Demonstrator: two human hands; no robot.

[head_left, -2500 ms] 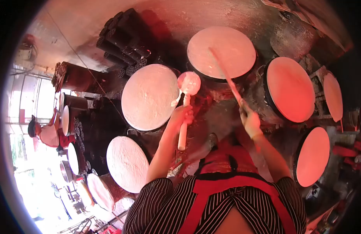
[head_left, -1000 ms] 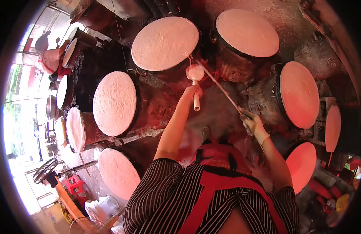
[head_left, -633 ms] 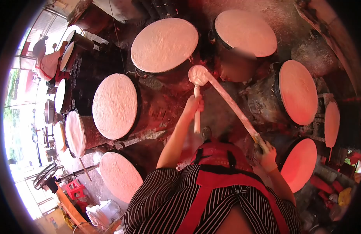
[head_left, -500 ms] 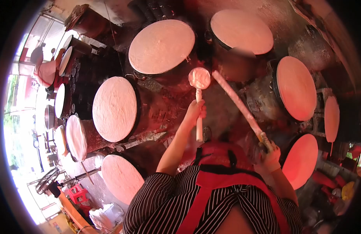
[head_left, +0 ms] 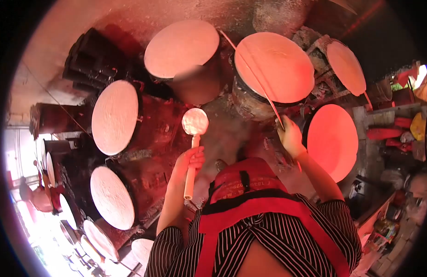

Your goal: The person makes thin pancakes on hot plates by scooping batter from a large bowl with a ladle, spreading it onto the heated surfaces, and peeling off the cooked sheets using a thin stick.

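Note:
My left hand (head_left: 191,159) is closed around the pale handle of a ladle (head_left: 195,122), whose round bowl holds a whitish, batter-like mass. The ladle is held over the floor between the round griddles. In my right hand (head_left: 291,138) is one end of a long thin stick (head_left: 250,69), which slants up and to the left. It crosses over a pale round pancake sheet (head_left: 289,64) on a griddle; whether it touches the sheet I cannot tell. Close to the right of that hand lies another round sheet (head_left: 333,143), lit red.
More round sheets surround me, among them one at the top (head_left: 181,48) and two at left (head_left: 114,117). A smaller disc with a thin handle (head_left: 346,68) is at far right. Dark drum-like stoves (head_left: 151,124) stand beneath. Red and yellow items (head_left: 398,131) lie at the right edge.
The view has swung to the right, so the griddles appear shifted left. My right hand's stick is now over a sheet, seen thinner, instead of over the floor. The ladle stays in my left hand.

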